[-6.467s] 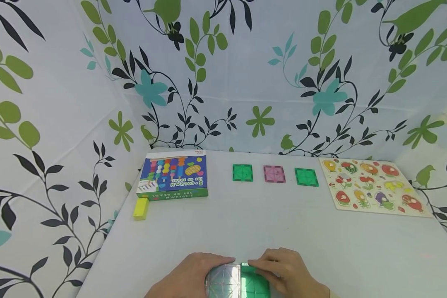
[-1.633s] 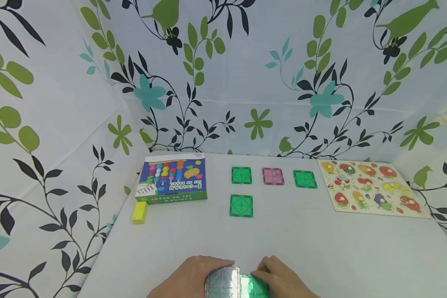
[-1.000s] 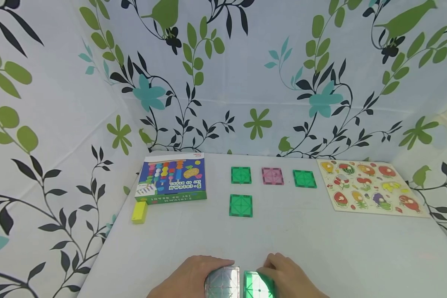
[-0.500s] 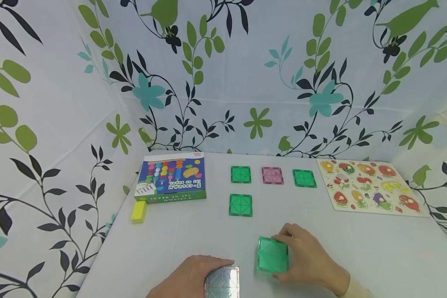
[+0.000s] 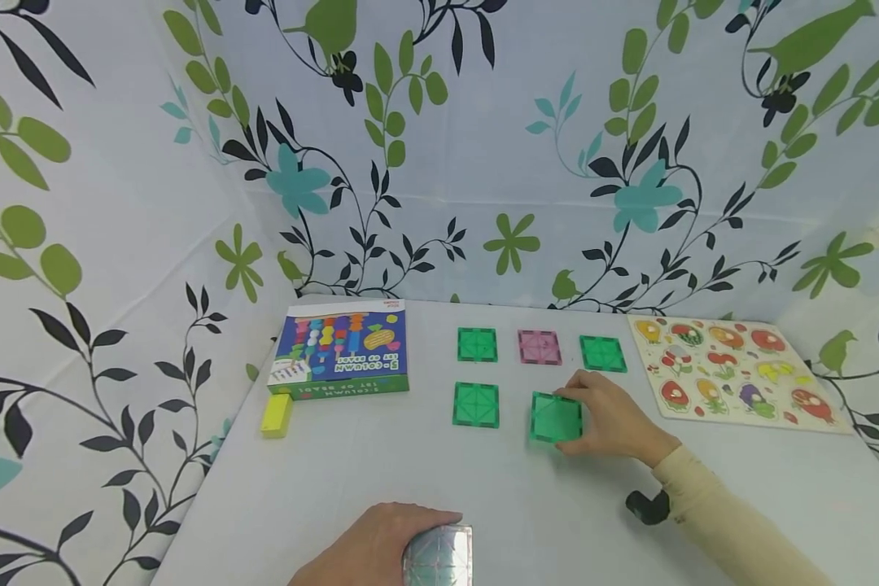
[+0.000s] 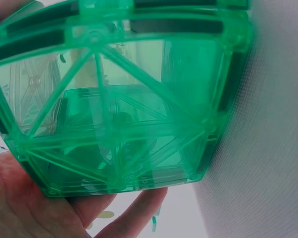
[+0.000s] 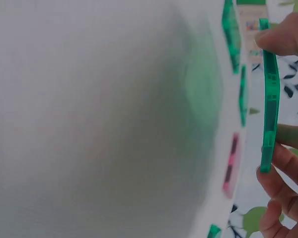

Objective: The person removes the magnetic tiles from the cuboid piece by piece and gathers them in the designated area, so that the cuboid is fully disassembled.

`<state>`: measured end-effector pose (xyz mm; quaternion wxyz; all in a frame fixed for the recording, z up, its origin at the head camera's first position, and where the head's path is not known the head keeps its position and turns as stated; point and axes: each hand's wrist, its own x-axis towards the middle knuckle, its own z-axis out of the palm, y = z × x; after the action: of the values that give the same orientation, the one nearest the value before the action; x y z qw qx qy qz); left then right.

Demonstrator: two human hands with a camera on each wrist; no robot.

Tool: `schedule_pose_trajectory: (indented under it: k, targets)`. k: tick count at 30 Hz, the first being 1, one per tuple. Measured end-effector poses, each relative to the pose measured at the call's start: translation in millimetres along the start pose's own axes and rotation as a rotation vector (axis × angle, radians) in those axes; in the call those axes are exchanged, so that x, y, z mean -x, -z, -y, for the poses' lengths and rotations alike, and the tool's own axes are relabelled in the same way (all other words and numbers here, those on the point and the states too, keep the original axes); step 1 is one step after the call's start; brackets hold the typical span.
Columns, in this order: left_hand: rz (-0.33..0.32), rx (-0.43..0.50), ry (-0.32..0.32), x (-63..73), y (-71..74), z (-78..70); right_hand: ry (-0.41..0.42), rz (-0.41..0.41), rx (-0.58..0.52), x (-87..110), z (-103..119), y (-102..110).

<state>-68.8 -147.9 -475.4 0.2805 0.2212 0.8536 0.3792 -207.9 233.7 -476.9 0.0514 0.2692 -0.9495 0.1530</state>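
My left hand (image 5: 377, 541) grips a box-shaped build of magnetic tiles (image 5: 438, 561) at the bottom of the head view, its top face clear. In the left wrist view its near face is a green see-through square (image 6: 111, 136), with fingers below it. Farther forward, my right hand (image 5: 615, 419) pinches a green magnetic tile (image 5: 555, 417) by opposite edges. The right wrist view shows this tile (image 7: 270, 99) edge-on, raised off the table. To its left lies another green tile (image 5: 476, 404); behind are a green tile (image 5: 477, 345), a pink tile (image 5: 539, 347) and a green tile (image 5: 603, 354).
A bead-set box (image 5: 340, 348) stands at the back left, with a yellow block (image 5: 276, 416) at its front corner. A fruit picture board (image 5: 736, 370) lies at the back right. Patterned cloth (image 5: 454, 163) hangs behind the white table (image 5: 381, 456).
A green tile came to lie in the front row. My right hand then drew another green tile away from the clear build and carried it forward and right. My left hand stayed put.
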Motion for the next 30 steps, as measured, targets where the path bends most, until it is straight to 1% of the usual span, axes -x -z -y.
schedule_pose_trajectory:
  k: [5,9,15,20,24,30]
  targets:
    - [0.01,-0.001,-0.003,-2.3,-0.7,-0.9,-0.015,0.075,0.023,-13.2,-20.5,-10.9]
    - [0.009,0.0,-0.011,-2.7,-0.3,-1.8,-0.015,0.104,0.006,-20.5,-27.0,-13.0]
    - [0.001,-0.009,-0.041,-2.0,0.9,-3.1,-0.023,0.159,-0.012,-25.0,-32.5,-14.2]
    - [-0.005,-0.019,-0.049,-1.3,2.0,-3.3,-0.008,0.166,-0.04,-28.5,-32.3,-17.3]
    - [-0.007,-0.027,-0.065,-2.7,2.3,-1.6,-0.015,0.174,-0.056,-30.2,-30.9,-19.8]
    - [-0.008,-0.021,-0.052,-2.8,2.1,-0.6,-0.032,0.184,-0.052,-30.1,-31.2,-21.9]
